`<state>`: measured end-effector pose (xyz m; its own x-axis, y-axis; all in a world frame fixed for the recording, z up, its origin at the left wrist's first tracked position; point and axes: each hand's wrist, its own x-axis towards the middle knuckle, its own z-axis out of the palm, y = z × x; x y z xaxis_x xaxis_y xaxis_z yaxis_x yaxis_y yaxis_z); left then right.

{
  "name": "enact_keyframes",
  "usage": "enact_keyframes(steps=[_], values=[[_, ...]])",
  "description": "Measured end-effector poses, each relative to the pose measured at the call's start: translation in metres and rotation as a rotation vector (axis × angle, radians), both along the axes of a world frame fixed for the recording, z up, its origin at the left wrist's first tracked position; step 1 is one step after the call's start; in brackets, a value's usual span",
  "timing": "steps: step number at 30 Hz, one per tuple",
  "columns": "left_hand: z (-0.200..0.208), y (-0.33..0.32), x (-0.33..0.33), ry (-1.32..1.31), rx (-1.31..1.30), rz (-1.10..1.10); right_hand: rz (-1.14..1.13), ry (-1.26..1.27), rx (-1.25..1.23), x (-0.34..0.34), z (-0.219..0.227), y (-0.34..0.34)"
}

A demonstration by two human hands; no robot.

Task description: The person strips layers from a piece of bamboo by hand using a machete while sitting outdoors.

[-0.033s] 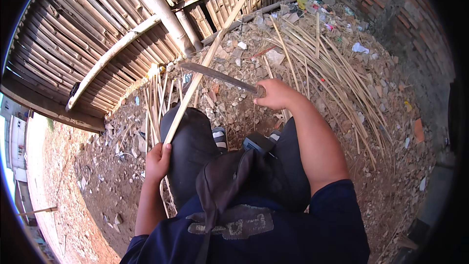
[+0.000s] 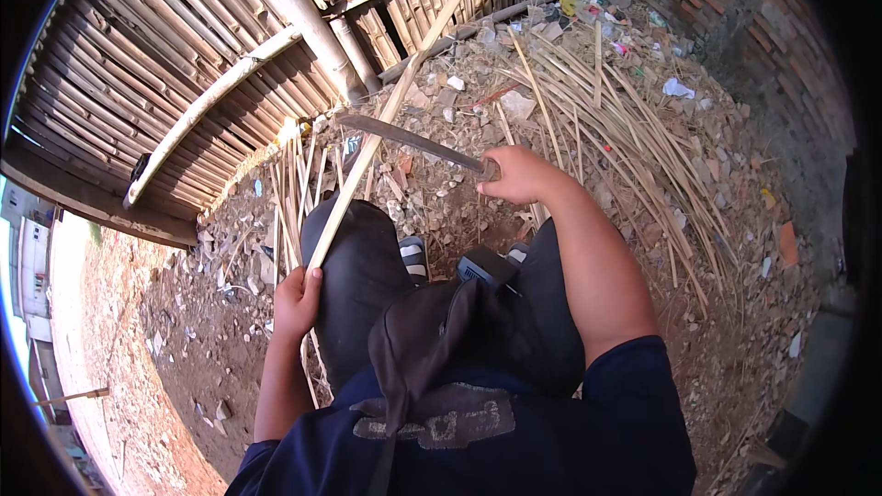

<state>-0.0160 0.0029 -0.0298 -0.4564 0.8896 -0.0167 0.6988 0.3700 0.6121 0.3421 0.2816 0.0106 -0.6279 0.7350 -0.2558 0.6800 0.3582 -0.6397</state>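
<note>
My left hand (image 2: 299, 298) is closed round the near end of a long pale bamboo strip (image 2: 358, 174), beside my left knee. The strip slants up and away toward the bamboo wall. In my right hand (image 2: 516, 176) is the handle of a machete (image 2: 418, 142), most of the grip hidden by my fingers. Its long dark blade points left and crosses the strip partway along. The blade's tip extends just past the strip's left side. From this angle I cannot tell how deep the edge sits against the strip.
Many split bamboo strips (image 2: 643, 156) lie in a pile to the right. More strips (image 2: 292, 188) lie by my left knee. A bamboo wall (image 2: 184, 64) stands ahead and left, a brick wall (image 2: 781, 64) at right. Rubble and litter (image 2: 678, 89) cover the ground.
</note>
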Motion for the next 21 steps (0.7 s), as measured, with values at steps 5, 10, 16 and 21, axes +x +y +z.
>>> enact_keyframes(steps=[5,10,16,21], values=[[0.0,0.001,0.002,-0.028,0.019,0.003,-0.031,-0.009,-0.052,0.001,-0.003,0.001],[-0.007,-0.001,-0.001,-0.007,0.036,0.002,-0.021,-0.01,-0.031,0.001,0.0,0.0],[-0.007,0.0,0.001,0.017,0.04,0.016,-0.007,-0.028,-0.023,0.001,0.002,0.0],[0.001,0.001,0.006,0.028,0.032,0.021,0.025,0.006,0.113,0.004,-0.006,0.0]])
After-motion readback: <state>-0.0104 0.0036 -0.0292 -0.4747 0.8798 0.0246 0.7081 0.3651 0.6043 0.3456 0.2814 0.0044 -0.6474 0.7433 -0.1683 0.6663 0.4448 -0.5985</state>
